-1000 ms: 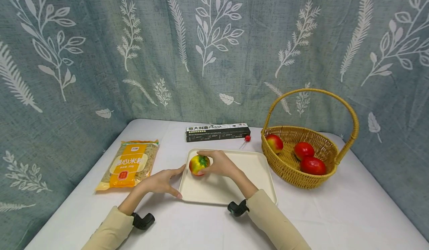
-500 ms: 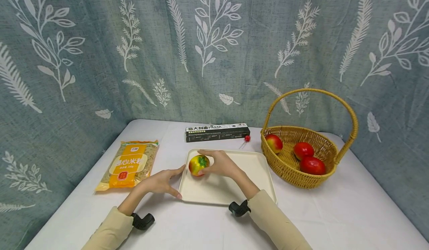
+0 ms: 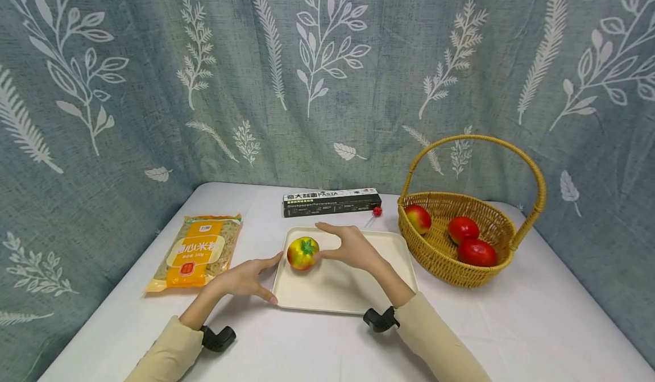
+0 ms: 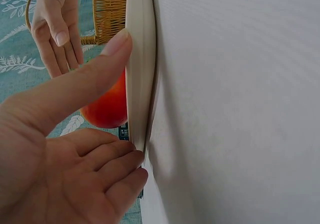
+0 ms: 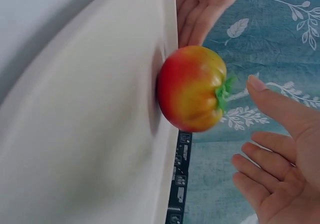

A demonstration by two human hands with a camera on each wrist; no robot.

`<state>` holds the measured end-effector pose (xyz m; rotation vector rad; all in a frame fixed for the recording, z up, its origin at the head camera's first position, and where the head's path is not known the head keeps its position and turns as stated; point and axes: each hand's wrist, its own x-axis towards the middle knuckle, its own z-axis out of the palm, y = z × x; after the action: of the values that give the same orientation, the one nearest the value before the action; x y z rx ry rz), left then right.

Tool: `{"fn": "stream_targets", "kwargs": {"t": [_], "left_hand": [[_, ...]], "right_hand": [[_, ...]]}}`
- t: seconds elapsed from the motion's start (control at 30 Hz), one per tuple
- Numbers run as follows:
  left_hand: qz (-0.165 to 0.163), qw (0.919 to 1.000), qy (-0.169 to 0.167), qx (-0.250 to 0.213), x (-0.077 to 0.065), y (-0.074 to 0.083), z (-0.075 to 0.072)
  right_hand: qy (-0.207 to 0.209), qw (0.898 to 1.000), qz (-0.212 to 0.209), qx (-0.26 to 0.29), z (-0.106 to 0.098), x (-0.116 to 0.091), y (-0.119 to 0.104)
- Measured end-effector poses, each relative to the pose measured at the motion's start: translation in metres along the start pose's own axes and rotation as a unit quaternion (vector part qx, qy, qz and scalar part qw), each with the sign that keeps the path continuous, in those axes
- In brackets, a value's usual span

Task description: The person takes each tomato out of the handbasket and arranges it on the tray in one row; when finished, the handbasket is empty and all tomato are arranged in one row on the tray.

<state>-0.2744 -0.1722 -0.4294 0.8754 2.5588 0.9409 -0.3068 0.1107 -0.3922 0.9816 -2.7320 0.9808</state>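
A red-and-yellow tomato [image 3: 303, 253] with a green calyx rests near the left end of a cream tray [image 3: 353, 291]. Just right of it, my right hand [image 3: 352, 246] hovers over the tray with fingers extended and holding nothing; the right wrist view shows a gap between the thumb and the tomato [image 5: 192, 89]. My left hand [image 3: 247, 278] touches the left edge of the tray, thumb and fingers spread apart. In the left wrist view its thumb lies against the rim [image 4: 140, 59], and the fingertips meet the same edge farther along.
Right of the tray stands a wicker basket [image 3: 445, 268] with a tall handle and several red fruits. A pasta box [image 3: 332, 203] and a red lollipop [image 3: 377, 211] lie behind the tray. An orange-labelled noodle bag [image 3: 197, 251] lies to the left.
My right hand has let go of the tomato and drawn back to the right, its fingers spreading. The tomato stays on the tray. My left hand keeps its place.
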Motion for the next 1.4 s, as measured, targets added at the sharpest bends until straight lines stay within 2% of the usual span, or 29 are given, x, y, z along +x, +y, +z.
{"fn": "stream_targets", "kwargs": {"t": [0.4,0.7,0.97,1.1,1.4], "left_hand": [[-0.011,0.9999,-0.001,-0.004,0.002,-0.002,0.001],[-0.013,0.9999,-0.002,-0.005,0.003,-0.005,0.002],[-0.015,0.9999,-0.002,-0.007,0.003,-0.004,0.001],[-0.014,0.9999,0.000,-0.007,0.002,-0.004,0.001],[-0.016,0.9999,-0.001,-0.006,0.002,-0.003,0.001]], "right_hand": [[0.029,0.999,0.005,-0.019,-0.024,-0.026,0.006],[0.049,0.998,0.027,-0.043,-0.042,-0.043,0.016],[0.078,0.995,0.004,-0.061,-0.065,-0.054,0.025],[0.075,0.995,0.013,-0.062,-0.077,-0.058,0.030],[0.066,0.992,0.035,-0.102,-0.099,-0.068,0.043]]}}
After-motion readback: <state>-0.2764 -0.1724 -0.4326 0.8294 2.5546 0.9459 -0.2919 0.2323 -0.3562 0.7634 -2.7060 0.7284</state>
